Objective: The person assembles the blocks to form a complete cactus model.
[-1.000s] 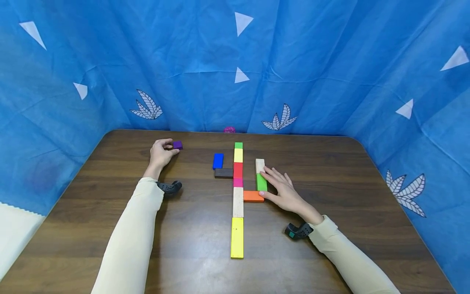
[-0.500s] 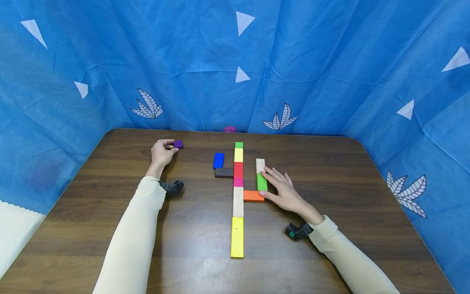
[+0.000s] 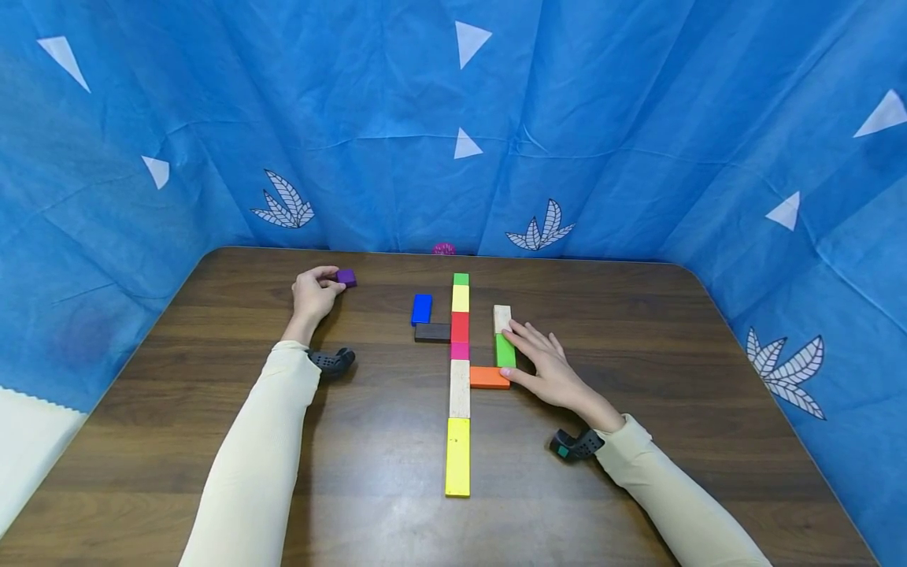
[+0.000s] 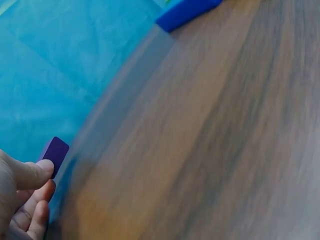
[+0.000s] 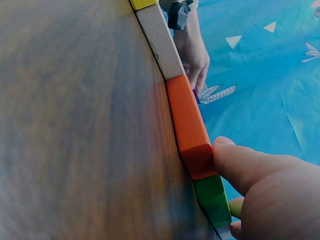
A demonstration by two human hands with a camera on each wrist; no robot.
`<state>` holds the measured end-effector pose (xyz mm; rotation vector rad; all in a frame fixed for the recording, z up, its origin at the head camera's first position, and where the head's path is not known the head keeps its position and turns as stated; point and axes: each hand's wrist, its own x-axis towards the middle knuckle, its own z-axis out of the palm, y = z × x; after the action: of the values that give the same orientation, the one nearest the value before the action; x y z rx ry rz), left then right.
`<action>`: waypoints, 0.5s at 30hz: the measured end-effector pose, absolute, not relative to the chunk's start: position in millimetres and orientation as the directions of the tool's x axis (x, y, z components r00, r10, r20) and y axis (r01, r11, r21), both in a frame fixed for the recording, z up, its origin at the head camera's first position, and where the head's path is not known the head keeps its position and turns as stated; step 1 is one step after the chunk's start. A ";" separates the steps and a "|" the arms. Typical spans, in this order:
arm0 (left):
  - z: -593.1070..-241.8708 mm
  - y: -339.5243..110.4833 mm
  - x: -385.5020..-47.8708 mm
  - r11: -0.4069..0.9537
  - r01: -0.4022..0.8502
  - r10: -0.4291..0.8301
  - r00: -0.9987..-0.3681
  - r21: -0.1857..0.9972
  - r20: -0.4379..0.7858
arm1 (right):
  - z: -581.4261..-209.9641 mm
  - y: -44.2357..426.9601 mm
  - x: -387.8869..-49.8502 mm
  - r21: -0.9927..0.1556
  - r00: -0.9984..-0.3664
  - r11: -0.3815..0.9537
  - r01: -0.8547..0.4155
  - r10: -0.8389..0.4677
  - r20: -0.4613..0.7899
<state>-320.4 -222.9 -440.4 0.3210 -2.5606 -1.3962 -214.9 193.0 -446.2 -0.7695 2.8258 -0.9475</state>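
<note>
My left hand (image 3: 314,298) pinches a small purple block (image 3: 346,278) at the far left of the table. In the left wrist view the thumb lies against the face of the purple block (image 4: 59,151). My right hand (image 3: 549,370) reaches over a light green block (image 3: 505,354) and an unpainted wooden block (image 3: 501,315), its fingers extended. Its thumb touches the end of an orange block (image 3: 489,378); the right wrist view shows the thumb against the orange block (image 5: 190,125) too. The orange block abuts the central row at an unpainted block (image 3: 460,390).
The central row runs from a yellow block (image 3: 457,458) in front through magenta (image 3: 460,351), red and pale yellow blocks to a small green block (image 3: 461,279). Left of it, a black block (image 3: 432,333) meets a blue block (image 3: 421,309). A blue curtain (image 3: 397,118) surrounds the table.
My left hand and the purple block have shifted very slightly to the right. The right hand and the laid blocks have stayed in place.
</note>
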 end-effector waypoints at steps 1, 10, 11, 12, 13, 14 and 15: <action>-439.4 -221.1 -321.2 0.524 -0.083 -0.286 -0.955 0.848 0.083 | -446.2 193.1 -215.1 -0.580 -0.874 0.687 -0.438 -0.477 0.095; -424.1 -183.3 -329.3 0.521 0.014 -0.203 -0.969 0.853 0.141 | -447.7 193.2 -215.8 -0.571 -0.874 0.692 -0.441 -0.475 0.100; -422.6 -177.8 -329.8 0.525 0.034 -0.184 -0.971 0.851 0.153 | -447.9 193.0 -215.9 -0.572 -0.874 0.691 -0.441 -0.475 0.100; -421.8 -172.6 -330.3 0.530 0.054 -0.164 -0.973 0.846 0.164 | -448.0 192.6 -216.1 -0.573 -0.874 0.691 -0.441 -0.475 0.100; -421.7 -167.4 -330.8 0.536 0.072 -0.142 -0.974 0.841 0.174 | -448.1 192.3 -216.2 -0.573 -0.875 0.691 -0.440 -0.474 0.099; -422.0 -162.5 -331.6 0.542 0.088 -0.121 -0.976 0.836 0.182 | -448.3 192.1 -216.3 -0.572 -0.875 0.692 -0.440 -0.474 0.098; -422.9 -157.7 -332.4 0.548 0.098 -0.104 -0.977 0.831 0.184 | -448.5 191.8 -216.4 -0.571 -0.874 0.692 -0.441 -0.476 0.099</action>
<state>-332.4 -157.7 -422.9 0.0049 -2.5725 -1.3998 -216.4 191.8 -448.5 -0.7698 2.8370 -0.9352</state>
